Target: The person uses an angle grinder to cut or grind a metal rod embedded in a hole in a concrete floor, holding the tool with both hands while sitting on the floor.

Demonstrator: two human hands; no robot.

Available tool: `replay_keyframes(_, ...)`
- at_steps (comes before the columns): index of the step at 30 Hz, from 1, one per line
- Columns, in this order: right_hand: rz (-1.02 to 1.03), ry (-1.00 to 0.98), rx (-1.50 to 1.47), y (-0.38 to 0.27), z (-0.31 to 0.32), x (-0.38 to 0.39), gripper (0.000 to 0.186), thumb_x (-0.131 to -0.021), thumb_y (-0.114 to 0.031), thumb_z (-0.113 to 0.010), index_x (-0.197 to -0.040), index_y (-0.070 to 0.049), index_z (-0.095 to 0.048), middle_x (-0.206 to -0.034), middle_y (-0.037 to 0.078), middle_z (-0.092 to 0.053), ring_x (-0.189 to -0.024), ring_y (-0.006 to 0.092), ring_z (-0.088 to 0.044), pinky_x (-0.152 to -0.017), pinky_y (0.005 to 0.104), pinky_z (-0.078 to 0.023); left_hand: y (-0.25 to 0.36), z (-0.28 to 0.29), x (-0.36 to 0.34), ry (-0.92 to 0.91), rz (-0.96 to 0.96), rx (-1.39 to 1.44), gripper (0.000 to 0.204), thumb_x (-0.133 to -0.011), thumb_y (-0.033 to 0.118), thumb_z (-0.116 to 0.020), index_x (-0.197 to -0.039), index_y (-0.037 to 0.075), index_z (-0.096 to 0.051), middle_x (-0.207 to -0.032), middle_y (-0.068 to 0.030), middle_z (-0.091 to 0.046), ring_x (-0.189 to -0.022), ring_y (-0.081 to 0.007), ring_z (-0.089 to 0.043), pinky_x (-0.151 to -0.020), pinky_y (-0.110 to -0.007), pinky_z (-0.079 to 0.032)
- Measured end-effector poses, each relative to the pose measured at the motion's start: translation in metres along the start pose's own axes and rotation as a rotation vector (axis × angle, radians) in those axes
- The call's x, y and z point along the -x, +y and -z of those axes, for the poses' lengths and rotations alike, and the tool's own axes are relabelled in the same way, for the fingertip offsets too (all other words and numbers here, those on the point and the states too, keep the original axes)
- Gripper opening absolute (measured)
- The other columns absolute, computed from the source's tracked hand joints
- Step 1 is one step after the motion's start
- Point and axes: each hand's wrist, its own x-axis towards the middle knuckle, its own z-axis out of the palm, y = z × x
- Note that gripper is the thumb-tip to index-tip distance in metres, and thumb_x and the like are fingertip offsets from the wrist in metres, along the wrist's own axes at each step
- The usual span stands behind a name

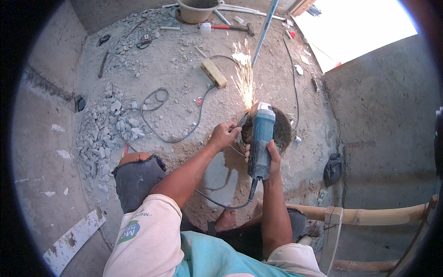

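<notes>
The grinder (263,134), likely heavy and stiff, is best held midbody, between gripping right fingers (247,150); left fingers (232,133) curl, hold unclear

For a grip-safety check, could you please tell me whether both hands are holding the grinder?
No, only the right hand grips the grinder; the left hand is apart from it.
</notes>
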Motion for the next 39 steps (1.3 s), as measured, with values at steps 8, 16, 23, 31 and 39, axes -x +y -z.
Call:
replay_keyframes(8, 0.001, 0.010, 0.010, 0.000, 0.004, -0.002, 0.063, -0.089, -0.047, -0.053, -0.122, 0.006, -0.044, -0.097, 0.020, -0.062, -0.080, 0.0282, -0.066, -0.070, 0.0393, -0.057, 0.002, -0.001, 0.000, -0.018, 0.023, 0.021, 0.022, -0.088, 0.021, -0.063, -0.095, 0.001, -0.064, -0.073, -0.0056, -0.065, -0.057, -0.0115, -0.060, -0.055, -0.027, -0.048)
replay_keyframes(16, 0.023, 0.041, 0.041, 0.000, 0.001, -0.002, 0.071, -0.088, -0.052, -0.052, -0.123, 0.009, -0.043, -0.095, 0.020, -0.063, -0.076, 0.0262, -0.067, -0.064, 0.0354, -0.059, -0.005, -0.004, -0.003, -0.006, -0.037, 0.054, 0.023, -0.087, 0.023, -0.064, -0.093, 0.001, -0.063, -0.067, -0.0056, -0.063, -0.056, -0.0114, -0.059, -0.052, -0.027, -0.048)
replay_keyframes(23, 0.029, 0.044, 0.052, 0.001, -0.005, -0.002, 0.070, -0.090, -0.052, -0.050, -0.123, 0.010, -0.043, -0.094, 0.019, -0.062, -0.075, 0.0261, -0.066, -0.064, 0.0362, -0.058, -0.014, -0.004, -0.008, 0.015, -0.039, 0.011, 0.024, -0.087, 0.023, -0.063, -0.092, 0.000, -0.063, -0.069, -0.0052, -0.062, -0.058, -0.0119, -0.061, -0.052, -0.027, -0.050)
replay_keyframes(31, 0.032, 0.003, 0.025, 0.004, -0.001, -0.002, 0.065, -0.091, -0.050, -0.049, -0.120, 0.008, -0.045, -0.095, 0.020, -0.063, -0.075, 0.0267, -0.066, -0.065, 0.0362, -0.058, -0.013, -0.006, -0.005, 0.049, -0.071, -0.020, 0.023, -0.085, 0.023, -0.065, -0.086, 0.000, -0.063, -0.070, -0.0041, -0.063, -0.057, -0.0114, -0.061, -0.053, -0.027, -0.049)
replay_keyframes(39, 0.073, 0.068, 0.043, -0.002, 0.002, 0.004, 0.066, -0.090, -0.051, -0.049, -0.120, 0.007, -0.045, -0.094, 0.020, -0.063, -0.073, 0.0272, -0.066, -0.064, 0.0367, -0.058, -0.011, -0.006, -0.005, 0.038, -0.062, 0.046, 0.023, -0.087, 0.024, -0.063, -0.089, 0.000, -0.063, -0.069, -0.0040, -0.062, -0.060, -0.0112, -0.059, -0.056, -0.027, -0.049)
